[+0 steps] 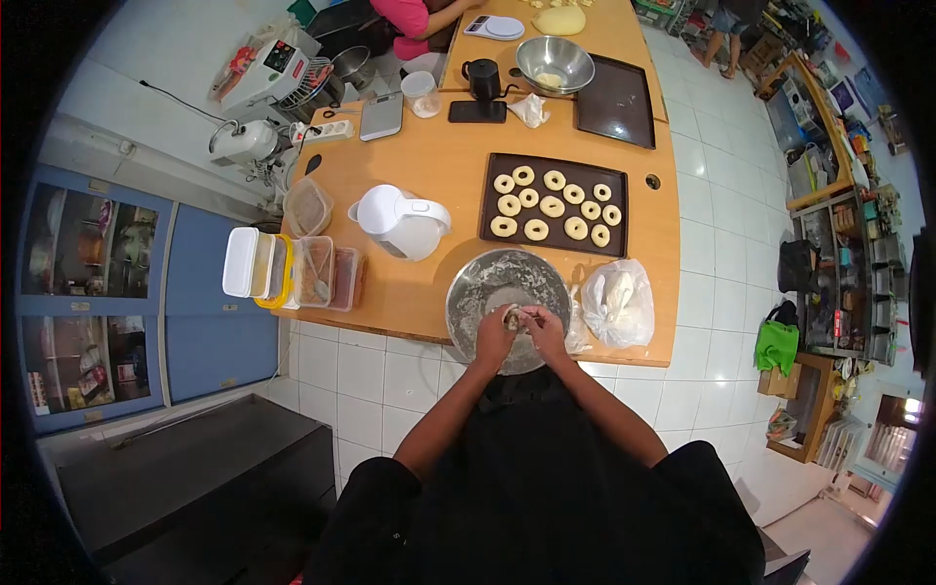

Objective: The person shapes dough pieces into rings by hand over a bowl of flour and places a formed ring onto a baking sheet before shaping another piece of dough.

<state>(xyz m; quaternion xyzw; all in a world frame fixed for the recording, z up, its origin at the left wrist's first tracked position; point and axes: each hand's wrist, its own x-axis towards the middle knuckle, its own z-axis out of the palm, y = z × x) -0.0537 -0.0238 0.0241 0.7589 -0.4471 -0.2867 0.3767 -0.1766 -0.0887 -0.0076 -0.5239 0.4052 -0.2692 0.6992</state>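
Note:
Both hands are together over a large metal bowl [468,292] whose inside is smeared with floury residue. My left hand [497,334] is closed around a small lump that looks like dough [512,318]. The fingers of my right hand [543,331] are pinched at the right side of the same lump. Behind the bowl lies a dark tray [556,166] with several dough rings [552,207] in rows. Just right of the bowl sits a plastic bag [618,304] with something pale inside.
A white kettle [400,224] and stacked plastic containers [255,265] stand on the left of the wooden table [429,302]. Farther back are a scale [381,117], a black pitcher [482,78], a steel bowl [555,64] and a dark tray [614,97]. A person in pink [409,19] is across the table.

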